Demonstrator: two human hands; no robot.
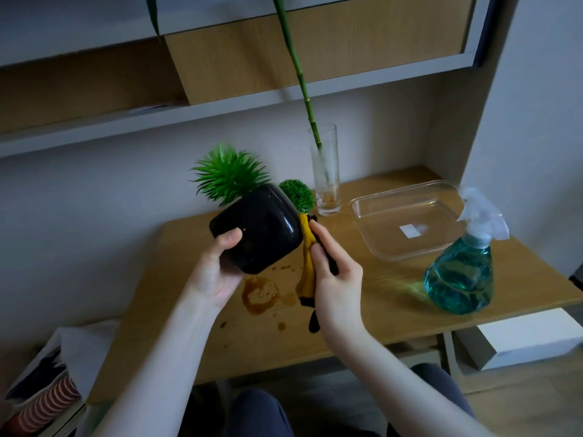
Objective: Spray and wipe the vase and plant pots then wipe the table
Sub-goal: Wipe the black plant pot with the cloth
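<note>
Above the counter [362,310], near its left-centre: black pot [257,230], glossy, square with rounded corners, held clear of the surface and tilted so the base faced the camera. Spiky green plant [227,175] projected from its far upper-left side.

Left hand [211,272]: cupped under the pot's lower-left corner, thumb on the near face, remaining fingers wrapped out of sight behind; closed around the pot.

Right hand [334,275]: just right of the pot, fingers [318,234] pinched closed on a yellow-and-black cloth [307,266]. Cloth pressed against the pot's right edge, loose end hanging down below the hand, black tip near the counter surface.

Directly below the pot, on the counter: brown stain [258,294], ring-shaped, with smaller drops [280,325] toward the near edge.

Behind the pot, partly hidden: small round green plant [298,195]; its pot not visible.

At the back of the counter, just right of the round plant: clear glass vase [325,175], upright, holding one tall green stem [299,74] that leaned up and left past the shelf [220,111].

Right of the vase: clear plastic tray [372,228], rectangular, with a white label [410,231] showing at its bottom.

At the right end, near the tray's near corner, apart from it: spray bottle [460,272], upright, blue-green liquid, white trigger head.
</note>
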